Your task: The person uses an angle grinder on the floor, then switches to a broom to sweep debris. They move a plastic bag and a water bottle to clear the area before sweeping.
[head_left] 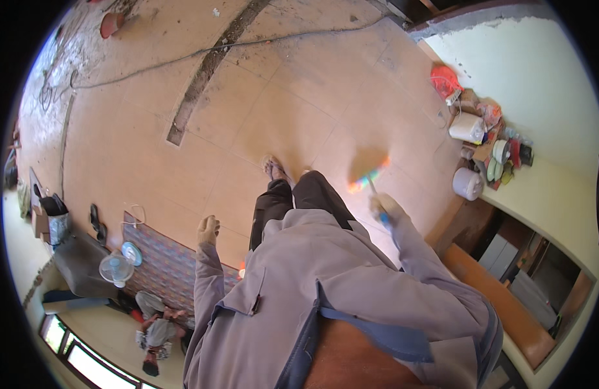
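In my right hand (pixel 387 209) is a tool with a blue handle (pixel 384 220) and a thin grey shaft (pixel 372 186). A rainbow-coloured glare covers its far end, so its exact kind cannot be made out. The fingers are closed round the handle, above the floor to the right of my legs. Off to the left, my left hand (pixel 208 230) hangs beside my body with its fingers curled in, and nothing shows in it. Below both hands lies the tan tiled floor (pixel 247 129). My feet in sandals (pixel 273 167) stand between them.
A long cord (pixel 299 35) crosses the floor ahead, over a cut trench (pixel 199 91). White containers (pixel 468 184) and bags line the right wall. At lower left are a patterned mat (pixel 160 249), a fan (pixel 116 267) and a seated person (pixel 158 330). An orange bucket (pixel 111 24) is far left.
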Motion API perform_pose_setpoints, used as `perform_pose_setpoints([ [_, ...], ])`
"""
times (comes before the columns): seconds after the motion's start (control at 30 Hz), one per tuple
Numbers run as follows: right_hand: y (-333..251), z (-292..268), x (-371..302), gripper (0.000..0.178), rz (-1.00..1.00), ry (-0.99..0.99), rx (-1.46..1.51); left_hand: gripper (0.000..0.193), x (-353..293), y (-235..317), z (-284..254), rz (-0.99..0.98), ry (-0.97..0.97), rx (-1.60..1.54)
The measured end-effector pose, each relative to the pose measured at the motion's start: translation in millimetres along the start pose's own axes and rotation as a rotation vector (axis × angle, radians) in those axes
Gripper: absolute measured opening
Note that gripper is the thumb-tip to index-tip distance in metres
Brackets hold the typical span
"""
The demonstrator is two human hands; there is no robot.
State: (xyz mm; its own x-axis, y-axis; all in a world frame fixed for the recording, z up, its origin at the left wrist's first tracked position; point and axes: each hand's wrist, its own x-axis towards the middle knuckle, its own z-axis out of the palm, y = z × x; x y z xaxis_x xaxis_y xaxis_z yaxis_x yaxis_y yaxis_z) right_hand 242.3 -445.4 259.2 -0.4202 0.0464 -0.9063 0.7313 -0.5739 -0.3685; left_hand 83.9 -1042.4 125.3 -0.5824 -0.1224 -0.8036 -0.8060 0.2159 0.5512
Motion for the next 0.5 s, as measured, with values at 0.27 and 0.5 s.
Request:
perform_pose_setpoints([
  [0.27,-130,239,196,0.028,0.005,-0.193,-0.016,0.037,-33,65,-21,0.002,-0.106,0.256],
  [0.5,-160,134,113,0.011,-0.303,-0.187,0.053,0.037,-1,85,-49,-0.038,-0.029,0.326],
])
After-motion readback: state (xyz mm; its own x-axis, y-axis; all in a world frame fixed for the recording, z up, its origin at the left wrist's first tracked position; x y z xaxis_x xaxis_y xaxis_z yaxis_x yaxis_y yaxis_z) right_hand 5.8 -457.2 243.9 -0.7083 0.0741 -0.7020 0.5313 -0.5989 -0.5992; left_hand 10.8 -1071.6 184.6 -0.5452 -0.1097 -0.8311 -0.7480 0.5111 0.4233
